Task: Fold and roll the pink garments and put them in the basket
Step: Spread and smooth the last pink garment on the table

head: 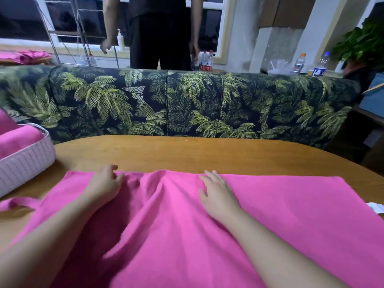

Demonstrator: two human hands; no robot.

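- A pink garment lies spread over the near half of the wooden table, its far edge running roughly parallel to the table's far edge, with a raised fold bunched up between the two hands.
- A thin pink strap trails off the garment's left side onto the bare wood near the table's left edge.
- The left hand sits near the garment's far left corner, fingers curled down into the cloth; whether it pinches the fabric I cannot tell.
- The right hand lies flat on the garment near its far edge, fingers straight and slightly spread, pressing the cloth.
- A white woven basket stands at the table's left edge, with rolled pink garments inside it.
- A sofa with a palm-leaf print runs just beyond the table's far edge.
- A person in dark clothes stands behind the sofa, with bottles beside them.
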